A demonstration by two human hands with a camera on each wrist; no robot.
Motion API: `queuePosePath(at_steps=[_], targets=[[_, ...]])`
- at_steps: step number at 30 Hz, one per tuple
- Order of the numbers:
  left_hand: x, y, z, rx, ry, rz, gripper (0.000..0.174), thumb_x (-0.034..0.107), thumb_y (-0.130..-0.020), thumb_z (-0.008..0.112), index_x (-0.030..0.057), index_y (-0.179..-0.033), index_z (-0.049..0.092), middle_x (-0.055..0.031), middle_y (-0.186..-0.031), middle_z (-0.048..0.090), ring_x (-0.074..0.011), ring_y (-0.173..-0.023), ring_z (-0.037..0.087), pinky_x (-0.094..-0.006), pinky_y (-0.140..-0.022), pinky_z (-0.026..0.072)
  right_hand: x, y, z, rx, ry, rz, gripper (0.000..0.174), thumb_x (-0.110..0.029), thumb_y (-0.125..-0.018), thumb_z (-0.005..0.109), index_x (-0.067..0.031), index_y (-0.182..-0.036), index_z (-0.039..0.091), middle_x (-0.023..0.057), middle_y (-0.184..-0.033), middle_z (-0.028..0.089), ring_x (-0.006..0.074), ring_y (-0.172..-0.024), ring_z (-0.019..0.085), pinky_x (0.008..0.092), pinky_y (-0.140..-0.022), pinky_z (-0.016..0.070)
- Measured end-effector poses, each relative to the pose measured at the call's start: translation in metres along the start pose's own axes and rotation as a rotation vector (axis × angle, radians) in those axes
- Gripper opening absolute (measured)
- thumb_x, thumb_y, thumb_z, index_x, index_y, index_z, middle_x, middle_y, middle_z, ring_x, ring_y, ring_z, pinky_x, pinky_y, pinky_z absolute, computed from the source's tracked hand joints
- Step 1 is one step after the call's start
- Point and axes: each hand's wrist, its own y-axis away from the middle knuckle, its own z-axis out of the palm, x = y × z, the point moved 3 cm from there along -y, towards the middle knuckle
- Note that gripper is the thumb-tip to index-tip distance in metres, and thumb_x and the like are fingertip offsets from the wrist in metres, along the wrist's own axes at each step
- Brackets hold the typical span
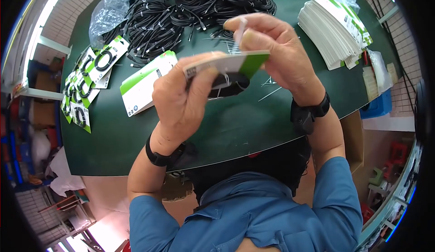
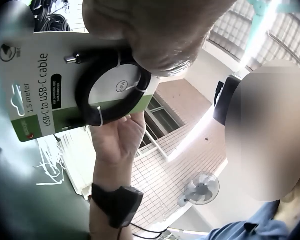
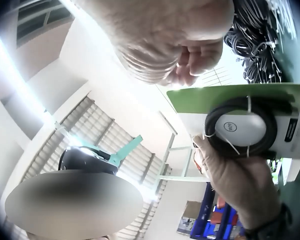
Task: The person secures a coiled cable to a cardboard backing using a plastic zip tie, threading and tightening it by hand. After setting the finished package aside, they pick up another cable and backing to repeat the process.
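My left hand point(image 1: 179, 95) grips a green-and-white cardboard package card point(image 1: 232, 62), thumb on one face and fingers on the other. On the card sits a coiled black USB-C cable point(image 2: 83, 92), bound by white ties, as the left wrist view shows. Just above the card's far edge is my right hand point(image 1: 287, 50), its thumb and index finger pinching a narrow white plastic tie point(image 1: 240, 32). From the right wrist view, the coil point(image 3: 271, 125) faces the left palm, and the right fingers curl beyond the green end.
Bundled black cables point(image 1: 195, 2) heap at the back. Finished carded cables point(image 1: 81, 82) pile at left, beside blank cards point(image 1: 140, 86). A tall card stack point(image 1: 324, 34) stands right. Loose white ties point(image 1: 269, 93) lie behind the hands; a blue bin point(image 1: 378, 104) sits past the right edge.
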Motion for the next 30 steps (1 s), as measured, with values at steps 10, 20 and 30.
queuePosePath(at_steps=[10,20,30], targets=[[-0.041,-0.011,0.004,0.248,0.591,-0.361,0.025,0.017,-0.11,0.056,-0.0031,-0.117,0.069,-0.0078,-0.101,0.077,-0.0079,-0.084,0.068,-0.0231,-0.073,0.0563,-0.001,0.0,0.014,-0.002,0.964,-0.891,0.032,0.006,-0.078,0.082,-0.0051,-0.107,0.075,0.0013,-0.089,0.063,0.0152,-0.073,0.056,0.0281,-0.062,0.0464],[-0.05,-0.002,0.013,0.151,0.618,-0.434,0.024,0.018,-0.11,0.057,-0.0019,-0.113,0.07,-0.0041,-0.095,0.075,-0.005,-0.082,0.066,-0.0224,-0.071,0.0555,0.02,0.006,0.031,-0.045,1.33,-1.028,0.037,0.003,-0.065,0.086,-0.0133,-0.097,0.079,-0.0005,-0.084,0.061,0.0192,-0.072,0.054,0.0308,-0.056,0.0437],[-0.026,-0.003,0.012,0.029,0.475,-0.223,0.026,0.013,-0.101,0.071,-0.003,-0.121,0.067,-0.0056,-0.108,0.074,-0.0077,-0.093,0.068,-0.0236,-0.081,0.0569,0.01,0.007,0.023,0.075,1.201,-1.076,0.035,0.001,-0.067,0.087,-0.013,-0.098,0.078,-0.0003,-0.087,0.062,0.0201,-0.076,0.054,0.031,-0.06,0.0453]])
